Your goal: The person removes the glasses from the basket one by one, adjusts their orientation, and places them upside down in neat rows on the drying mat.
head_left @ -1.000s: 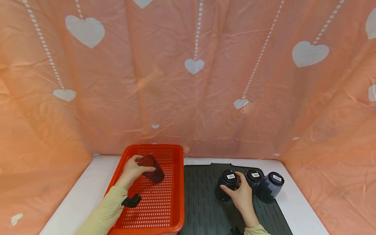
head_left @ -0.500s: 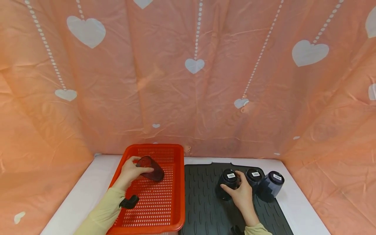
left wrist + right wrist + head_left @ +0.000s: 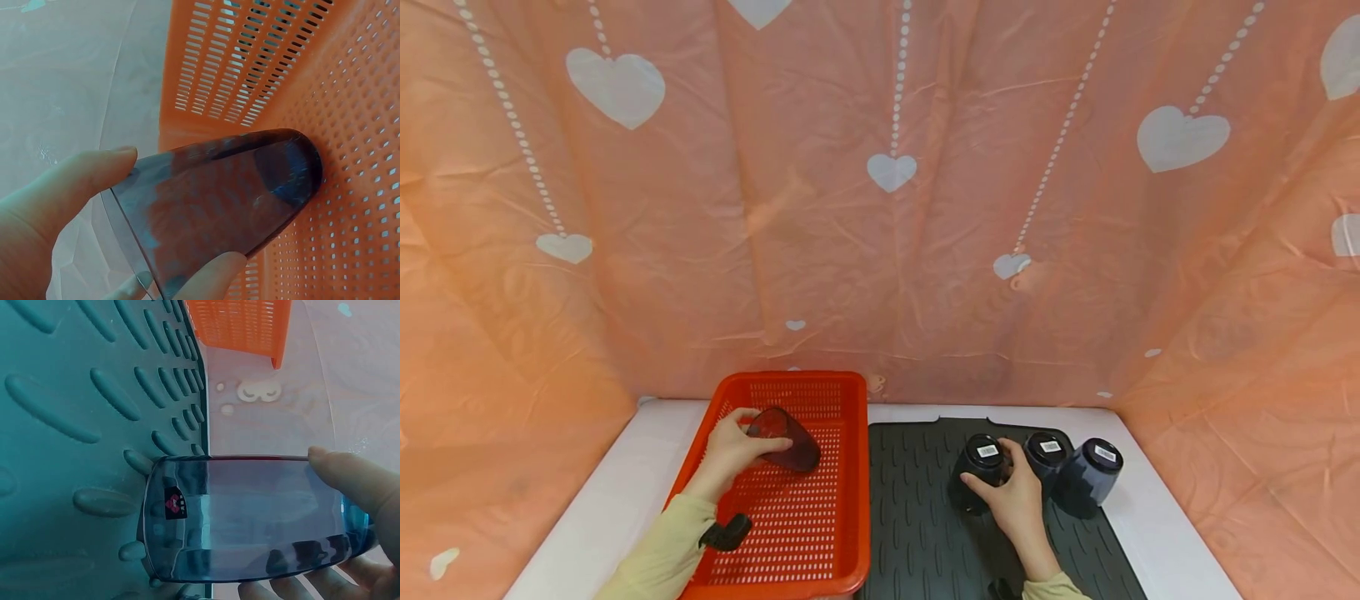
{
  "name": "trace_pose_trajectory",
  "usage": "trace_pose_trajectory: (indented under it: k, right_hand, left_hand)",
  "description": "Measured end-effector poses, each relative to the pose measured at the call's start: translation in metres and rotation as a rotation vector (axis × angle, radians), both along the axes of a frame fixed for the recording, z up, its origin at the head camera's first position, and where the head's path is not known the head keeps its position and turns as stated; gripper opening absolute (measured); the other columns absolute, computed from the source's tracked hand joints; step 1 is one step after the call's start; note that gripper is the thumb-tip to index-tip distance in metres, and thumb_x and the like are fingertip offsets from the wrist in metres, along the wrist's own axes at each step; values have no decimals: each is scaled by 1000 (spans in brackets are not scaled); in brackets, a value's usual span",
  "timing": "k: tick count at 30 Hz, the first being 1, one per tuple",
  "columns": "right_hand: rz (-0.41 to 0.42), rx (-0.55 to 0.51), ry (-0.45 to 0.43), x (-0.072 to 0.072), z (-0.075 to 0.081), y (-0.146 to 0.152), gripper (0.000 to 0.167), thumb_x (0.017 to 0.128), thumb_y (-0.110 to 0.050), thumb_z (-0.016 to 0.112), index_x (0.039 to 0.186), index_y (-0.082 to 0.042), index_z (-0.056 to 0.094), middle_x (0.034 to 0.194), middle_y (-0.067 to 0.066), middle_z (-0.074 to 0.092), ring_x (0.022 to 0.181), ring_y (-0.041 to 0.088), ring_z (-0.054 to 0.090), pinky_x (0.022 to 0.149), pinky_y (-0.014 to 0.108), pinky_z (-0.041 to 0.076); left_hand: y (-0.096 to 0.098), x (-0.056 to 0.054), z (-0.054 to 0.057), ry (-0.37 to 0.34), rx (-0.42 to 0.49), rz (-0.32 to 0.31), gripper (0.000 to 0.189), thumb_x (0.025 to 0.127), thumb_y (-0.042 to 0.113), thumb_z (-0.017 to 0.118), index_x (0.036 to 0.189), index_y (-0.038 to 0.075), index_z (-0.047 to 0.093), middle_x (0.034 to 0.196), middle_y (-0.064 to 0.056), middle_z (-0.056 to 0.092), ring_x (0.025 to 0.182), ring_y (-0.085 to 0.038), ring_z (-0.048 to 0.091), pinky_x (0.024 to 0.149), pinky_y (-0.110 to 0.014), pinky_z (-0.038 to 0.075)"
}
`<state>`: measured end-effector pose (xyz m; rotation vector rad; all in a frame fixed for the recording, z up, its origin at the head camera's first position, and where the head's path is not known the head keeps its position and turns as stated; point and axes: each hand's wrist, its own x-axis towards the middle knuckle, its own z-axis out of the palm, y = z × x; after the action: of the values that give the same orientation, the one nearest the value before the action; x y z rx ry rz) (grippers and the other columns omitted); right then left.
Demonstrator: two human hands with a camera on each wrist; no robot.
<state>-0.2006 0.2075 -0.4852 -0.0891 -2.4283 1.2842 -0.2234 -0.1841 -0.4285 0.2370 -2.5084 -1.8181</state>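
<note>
My left hand pinches a dark tinted drinking glass near its rim, thumb on one side and fingers on the other. In the left wrist view that glass lies tilted, its thick base toward the basket floor. On the right, my right hand grips a second dark glass, upside down on the ribbed mat with a white label on its base. The right wrist view shows this glass with its rim against the mat and a small dark sticker near it.
The orange-red perforated basket stands left of the black ribbed drying mat. Two more upturned glasses, one behind and one leaning at the right, stand beside my right hand. A white table meets an orange heart-patterned curtain.
My left hand has shifted slightly toward me and left with its glass, which stays over the basket. The right hand and its glass look unmoved.
</note>
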Motion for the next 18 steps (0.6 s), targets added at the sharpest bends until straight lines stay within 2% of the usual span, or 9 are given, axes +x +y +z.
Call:
trace_pose_trajectory:
  k: [5,9,18]
  right_hand:
    - [7,-15,-47,-1,0,0,77,69,-17,87,132,0,45,126,28,54,105,44,59,77,50,53]
    - [11,-15,-50,-1,0,1,77,70,-18,86,132,0,45,126,28,53,105,44,59,77,49,53]
    - [3,-9,-33,-1,-2,1,76,70,-18,87,132,0,46,126,27,54,103,43,60,76,49,53]
  left_hand:
    - [-2,5,-2,1,5,4,78,71,20,85,132,-3,42,123,-25,46,80,-20,59,71,-39,56]
    - [-4,8,-2,-6,28,9,79,72,22,86,133,-2,42,124,-24,45,77,-19,61,71,-39,56]
    - [-5,14,8,-13,143,0,82,76,21,83,139,-1,36,131,-21,40,72,-20,65,71,-37,56]
